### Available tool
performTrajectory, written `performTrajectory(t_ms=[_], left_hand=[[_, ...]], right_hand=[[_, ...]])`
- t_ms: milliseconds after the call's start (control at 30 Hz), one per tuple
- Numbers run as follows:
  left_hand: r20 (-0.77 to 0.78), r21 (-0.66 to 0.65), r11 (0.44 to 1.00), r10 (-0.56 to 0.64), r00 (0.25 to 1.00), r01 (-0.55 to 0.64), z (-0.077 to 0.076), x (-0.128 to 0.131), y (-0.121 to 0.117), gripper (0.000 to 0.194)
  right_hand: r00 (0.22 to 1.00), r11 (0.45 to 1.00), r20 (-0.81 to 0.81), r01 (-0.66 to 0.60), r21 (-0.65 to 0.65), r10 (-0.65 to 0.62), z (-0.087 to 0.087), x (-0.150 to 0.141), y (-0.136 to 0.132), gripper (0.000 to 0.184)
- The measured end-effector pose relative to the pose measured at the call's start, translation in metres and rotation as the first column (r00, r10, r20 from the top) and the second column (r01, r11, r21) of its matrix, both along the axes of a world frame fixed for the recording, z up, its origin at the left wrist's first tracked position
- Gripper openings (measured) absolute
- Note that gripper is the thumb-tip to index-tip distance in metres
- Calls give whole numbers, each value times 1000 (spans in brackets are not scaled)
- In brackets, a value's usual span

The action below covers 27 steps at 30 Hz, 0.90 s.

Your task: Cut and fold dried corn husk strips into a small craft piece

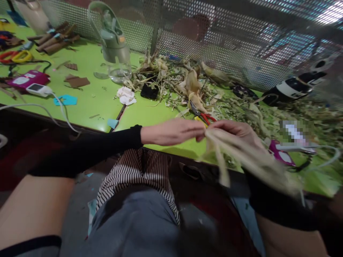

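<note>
My right hand [238, 130] is closed on a pale strip of dried corn husk [246, 157]. The husk trails down to the right across my forearm, blurred by motion, and a shorter piece hangs below the fingers. Meeting it from the left is my left hand [178, 131], its fingers pressed together at the husk's gathered end. Just beyond both hands lie pliers [207, 117] with red handles, partly hidden by the fingers. A heap of dried husks and shreds [187, 80] spreads behind them on the green table [136, 119].
A clear-based green bottle [114, 46] stands at the back left, near rolled brown pieces [55, 39] and scissors [16, 56]. A magenta device [28, 79] with a white cable sits left. A dark bottle [292, 87] leans right. Perforated metal screen [182, 32] borders the back.
</note>
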State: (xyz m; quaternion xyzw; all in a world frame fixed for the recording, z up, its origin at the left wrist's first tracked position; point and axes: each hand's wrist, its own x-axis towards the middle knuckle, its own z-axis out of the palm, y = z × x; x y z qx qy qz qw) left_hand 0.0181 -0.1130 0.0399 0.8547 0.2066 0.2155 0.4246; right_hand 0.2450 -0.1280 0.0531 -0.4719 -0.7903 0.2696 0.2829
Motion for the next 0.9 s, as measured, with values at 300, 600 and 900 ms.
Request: performTrajectory(t_ms=[300,600,900], left_hand=[[163,-866,479,542,824,-144,-8,34,-3,29],[121,-405,777,568,814,-482,-38,49,2,31],[-103,31,830,557,824,-557,-46,51,24,33]], right_hand=[[770,892,-601,407,198,-217,-66,-49,-5,36],[501,901,-797,417,-118,-336,-87,-77,-16,37],[801,811,-492,515,278,-340,-101,-66,-32,26]])
